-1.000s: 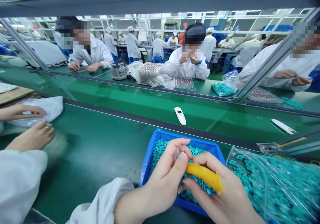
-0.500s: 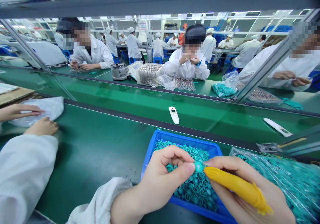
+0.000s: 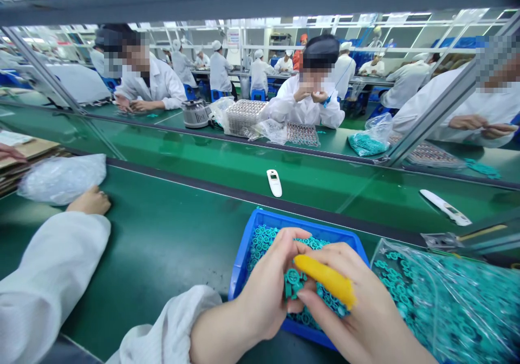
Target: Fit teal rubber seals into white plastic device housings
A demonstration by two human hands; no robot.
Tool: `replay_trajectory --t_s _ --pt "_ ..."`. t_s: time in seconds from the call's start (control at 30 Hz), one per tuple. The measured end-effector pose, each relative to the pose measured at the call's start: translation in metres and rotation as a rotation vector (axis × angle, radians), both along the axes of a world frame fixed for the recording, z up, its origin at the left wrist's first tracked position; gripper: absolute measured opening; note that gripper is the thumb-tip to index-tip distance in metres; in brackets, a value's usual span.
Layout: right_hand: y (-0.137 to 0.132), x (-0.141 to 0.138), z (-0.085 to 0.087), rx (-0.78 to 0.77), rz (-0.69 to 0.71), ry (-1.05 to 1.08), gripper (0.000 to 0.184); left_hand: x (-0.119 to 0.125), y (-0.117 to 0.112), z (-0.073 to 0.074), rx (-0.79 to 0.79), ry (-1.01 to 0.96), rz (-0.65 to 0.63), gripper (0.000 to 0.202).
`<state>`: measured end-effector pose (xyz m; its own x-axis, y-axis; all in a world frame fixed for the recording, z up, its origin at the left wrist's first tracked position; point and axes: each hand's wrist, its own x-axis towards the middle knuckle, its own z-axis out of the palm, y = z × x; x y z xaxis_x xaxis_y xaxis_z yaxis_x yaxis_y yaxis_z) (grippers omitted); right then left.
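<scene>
My left hand (image 3: 268, 291) is cupped over the blue bin, its fingers curled round several small teal plastic parts (image 3: 293, 278) in the palm. My right hand (image 3: 345, 293), with a yellow finger cot (image 3: 325, 280) on its index finger, reaches into that palm. Its thumb and fingertips close on one of the teal parts there, partly hidden by the fingers. Beneath both hands, the blue bin (image 3: 239, 261) holds many teal ring-shaped parts (image 3: 260, 239).
At right lies a clear bag of teal parts (image 3: 459, 299). White handheld devices (image 3: 274, 183) (image 3: 444, 207) lie on the green belt (image 3: 219, 169) behind a dark rail. At left a co-worker's hand (image 3: 91, 200) is beside a plastic bag (image 3: 65, 179). Other workers sit across the belt.
Both hands were pinching a small round teal part between them; now my right hand has moved left into my left palm. The devices slid left on the belt. One co-worker's hand drew back left.
</scene>
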<state>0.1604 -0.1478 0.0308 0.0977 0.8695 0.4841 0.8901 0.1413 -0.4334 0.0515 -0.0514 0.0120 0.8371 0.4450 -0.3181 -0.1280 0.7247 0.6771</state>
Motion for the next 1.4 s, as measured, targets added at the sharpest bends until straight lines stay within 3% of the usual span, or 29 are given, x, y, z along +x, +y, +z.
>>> replay_trajectory --t_s 0.13,0.33,0.6,0.73,0.9,1.0,1.23,1.4 --pt "0.001 -0.003 -0.002 0.016 0.061 0.084 0.013 0.000 -0.002 -0.002 0.035 -0.004 -0.039 0.041" --pt "-0.013 0.012 -0.003 0.094 -0.076 0.027 0.013 -0.002 0.001 0.004 0.035 -0.132 -0.078 0.030" --pt "-0.016 0.018 -0.001 0.143 -0.111 -0.050 0.018 -0.009 0.003 0.011 0.113 -0.146 0.032 0.022" --pt "-0.008 0.013 0.002 0.193 -0.225 -0.079 0.026 -0.004 0.006 0.009 -0.043 -0.085 0.112 0.012" --pt "0.002 -0.008 -0.003 0.051 0.017 -0.054 0.043 0.004 0.000 -0.001 -0.124 -0.013 0.128 0.011" --pt "0.006 -0.012 -0.007 0.023 0.033 -0.062 0.039 0.006 -0.003 -0.002 -0.125 -0.002 0.158 0.017" --pt "0.008 -0.006 -0.010 -0.018 0.043 -0.146 0.023 0.006 0.002 -0.001 -0.464 0.051 0.135 0.026" --pt "0.003 0.006 -0.006 -0.232 0.133 -0.197 0.022 0.005 -0.001 -0.003 -0.571 -0.094 -0.008 0.039"
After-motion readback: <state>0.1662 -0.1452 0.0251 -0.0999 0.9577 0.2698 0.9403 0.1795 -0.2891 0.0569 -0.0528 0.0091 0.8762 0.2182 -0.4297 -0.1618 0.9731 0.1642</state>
